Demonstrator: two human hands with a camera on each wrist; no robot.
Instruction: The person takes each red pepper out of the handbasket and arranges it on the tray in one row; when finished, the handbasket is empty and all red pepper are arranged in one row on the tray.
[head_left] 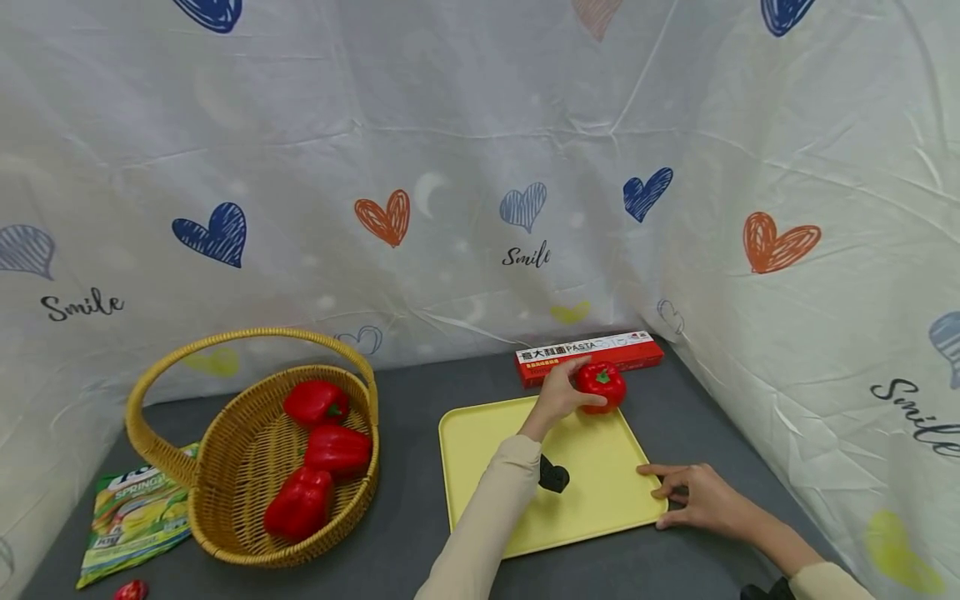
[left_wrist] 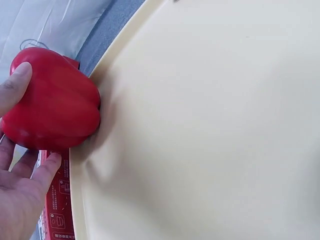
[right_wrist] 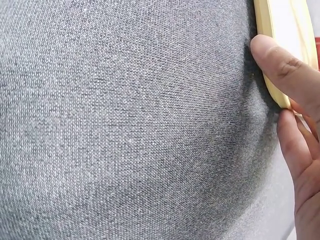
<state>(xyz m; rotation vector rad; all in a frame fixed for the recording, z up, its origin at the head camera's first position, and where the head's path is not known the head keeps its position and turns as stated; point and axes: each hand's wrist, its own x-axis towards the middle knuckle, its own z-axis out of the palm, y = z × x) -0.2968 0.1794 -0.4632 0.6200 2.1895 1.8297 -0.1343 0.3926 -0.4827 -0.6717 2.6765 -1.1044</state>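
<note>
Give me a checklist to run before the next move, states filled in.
1. Left hand has the red pepper: ok, thumb and fingers are round it.
2. Right hand is at the yellow tray: ok, thumb and fingers touch its near right corner.
3. Pepper rests on the tray: cannot tell; it is at the far right corner, contact unclear.
4. Pasta box is off the tray: ok, it lies beyond the far edge.
5. Other large peppers are on the tray: not ok, three are in the basket.
</note>
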